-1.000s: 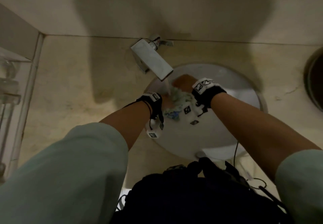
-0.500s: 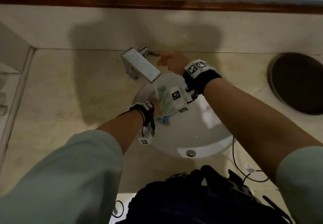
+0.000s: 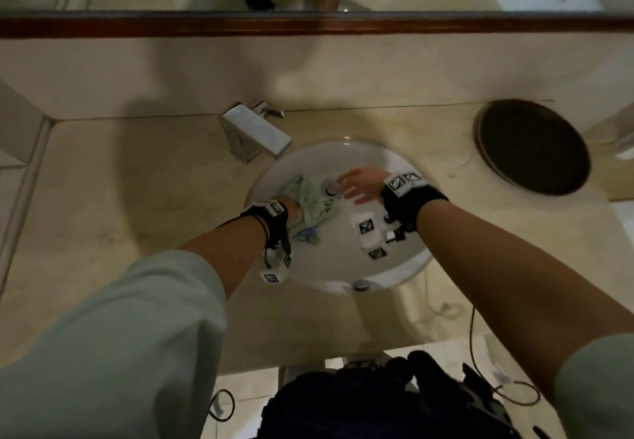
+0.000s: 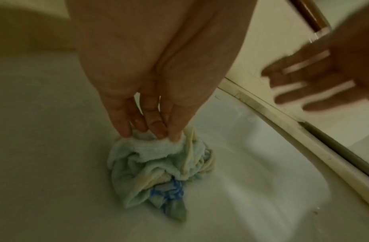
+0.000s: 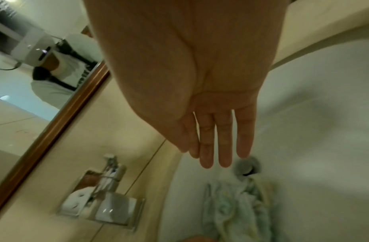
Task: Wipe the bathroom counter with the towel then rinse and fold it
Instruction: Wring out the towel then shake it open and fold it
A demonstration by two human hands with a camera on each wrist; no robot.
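A wet, crumpled pale green towel (image 3: pixel 310 203) with a blue patch lies bunched in the white sink basin (image 3: pixel 394 171). My left hand (image 3: pixel 291 207) pinches its upper edge with thumb and fingertips (image 4: pixel 158 133), the towel (image 4: pixel 158 168) hanging against the basin wall. My right hand (image 3: pixel 360 186) hovers flat over the drain (image 3: pixel 332 187), its fingers (image 5: pixel 223 144) straight and holding nothing, just right of the towel (image 5: pixel 235 211). No water runs from the chrome faucet (image 3: pixel 255 133).
A beige stone counter (image 3: pixel 137 181) surrounds the basin. A dark round opening (image 3: pixel 533 147) sits in the counter at the right. A wood-framed mirror (image 3: pixel 308 25) runs along the back wall. A glass shelf edge stands at the far left.
My right hand left the faucet handle and came down over the drain with fingers spread. The water stream stopped. The towel now rests lower in the basin, still in my left hand.
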